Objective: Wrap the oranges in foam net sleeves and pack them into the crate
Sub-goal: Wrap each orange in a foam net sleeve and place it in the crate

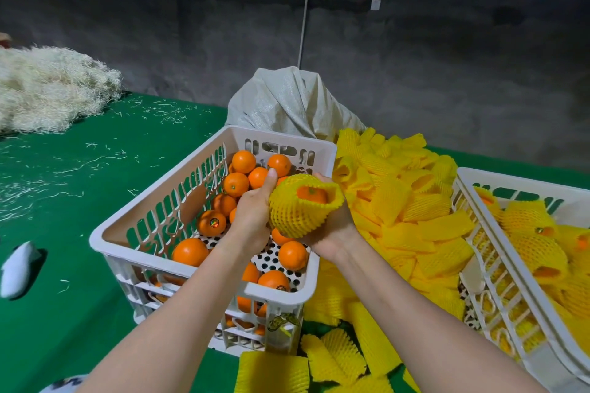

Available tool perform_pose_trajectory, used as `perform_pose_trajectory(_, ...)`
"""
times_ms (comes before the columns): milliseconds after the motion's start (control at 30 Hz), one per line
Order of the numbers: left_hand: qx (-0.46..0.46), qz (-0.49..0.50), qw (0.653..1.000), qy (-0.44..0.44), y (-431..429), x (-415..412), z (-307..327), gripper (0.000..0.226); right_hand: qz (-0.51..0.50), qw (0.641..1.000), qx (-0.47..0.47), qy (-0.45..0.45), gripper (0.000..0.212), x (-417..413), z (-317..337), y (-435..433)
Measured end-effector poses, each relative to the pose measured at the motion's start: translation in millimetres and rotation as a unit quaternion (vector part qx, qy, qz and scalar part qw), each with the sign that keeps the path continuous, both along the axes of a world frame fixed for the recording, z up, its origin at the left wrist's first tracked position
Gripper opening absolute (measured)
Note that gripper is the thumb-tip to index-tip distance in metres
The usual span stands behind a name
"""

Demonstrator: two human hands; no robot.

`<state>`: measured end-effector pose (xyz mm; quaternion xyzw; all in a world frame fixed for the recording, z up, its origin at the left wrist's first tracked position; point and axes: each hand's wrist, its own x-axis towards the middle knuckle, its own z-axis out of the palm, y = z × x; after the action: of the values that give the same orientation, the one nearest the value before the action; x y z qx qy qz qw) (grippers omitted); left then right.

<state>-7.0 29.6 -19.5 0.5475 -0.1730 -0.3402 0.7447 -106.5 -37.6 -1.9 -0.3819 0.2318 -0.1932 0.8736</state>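
Both hands are up over the near-right corner of the white crate (204, 169) that holds the bare oranges (235, 183), working on one orange (311, 195) that's mostly swallowed by a yellow foam net sleeve (297, 214). You only see a small patch of peel through the sleeve's open mouth, the rest is hidden under the mesh. The left hand (252, 217) grips the sleeve from the left, fingers curled together against the foam with one fingertip (272, 173) poking up above it; the other fingers are tucked behind the sleeve so I can't tell exactly how they sit. The right hand (332, 230) cups it from below and behind, and most of its fingers are hidden by the sleeve (just a bit shows at the top edge), so it reads as a wrapped-around hold, not a pinch. To the right there's a big pile of empty sleeves (402, 210) on the green table (64, 233), and further right a second crate (498, 265) with already wrapped fruit, cut off by the frame edge. Behind the first crate sits a woven sack (287, 99), and a heap of pale shredded filler (48, 86) is off on the far left, partly cropped.
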Motion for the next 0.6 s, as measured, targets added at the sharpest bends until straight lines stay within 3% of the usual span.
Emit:
perform_pose_trajectory(167, -0.015, -0.039, 0.999, 0.027, 2, -3, 5, 0.048, 0.005, 0.998, -0.066, -0.012, 0.030, -4, 1, -2)
perform_pose_trajectory(267, -0.081, -0.081, 0.990, 0.076, 6, 1, 6, 0.062, 0.008, 0.994, -0.109, 0.018, 0.030, -5, 7, -3)
perform_pose_trajectory(333, -0.100, -0.147, 0.984, 0.020, 11, 5, 10, 0.067, -0.014, 0.990, -0.136, 0.031, 0.030, -8, 7, -6)
perform_pose_trajectory(400, -0.109, -0.190, 0.971, -0.096, 15, 3, 16, 0.041, -0.045, 0.986, -0.153, 0.039, 0.034, -14, 8, -10)
perform_pose_trajectory(500, -0.113, -0.099, 0.968, -0.200, 10, -15, 28, 0.017, -0.099, 0.981, -0.154, 0.058, 0.044, -23, 10, -15)
perform_pose_trajectory(600, -0.126, 0.022, 0.973, -0.191, -2, -42, 33, 0.017, -0.138, 0.978, -0.143, 0.057, 0.031, -31, 13, -17)
